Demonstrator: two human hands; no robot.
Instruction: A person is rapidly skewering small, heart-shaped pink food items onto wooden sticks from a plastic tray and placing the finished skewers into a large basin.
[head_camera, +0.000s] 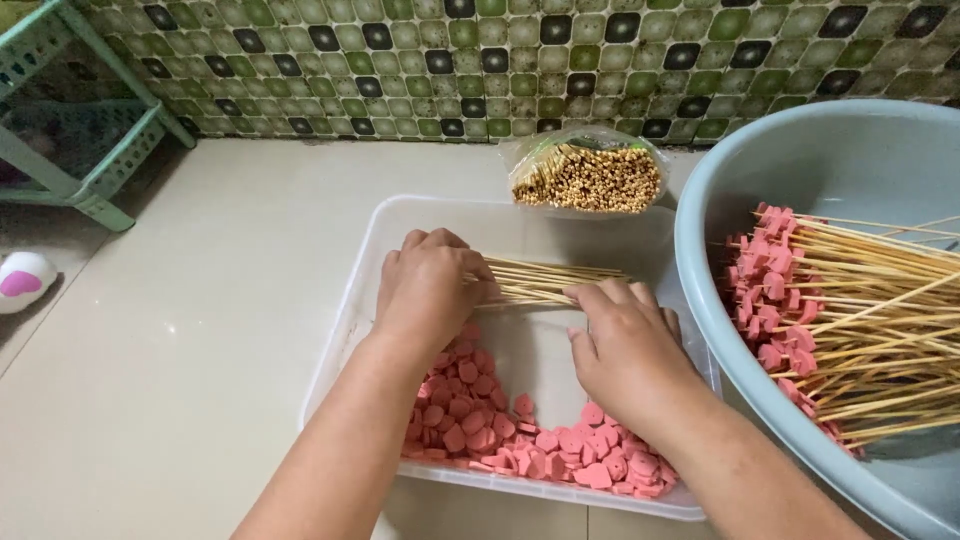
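My left hand (428, 285) is closed around one end of a bunch of thin bamboo skewers (545, 282) lying across a clear plastic tub (352, 300). At the bunch's other end my right hand (625, 345) rests palm down, fingertips touching the sticks. Several pink heart-shaped pieces (470, 415) lie heaped in the near part of the tub, below both hands.
A large grey-blue basin (715, 300) at the right holds several skewers tipped with pink pieces (775, 290). A plastic bag of skewers (588, 175) lies behind the tub by the tiled wall. A green plastic rack (95, 160) stands at the far left on the floor.
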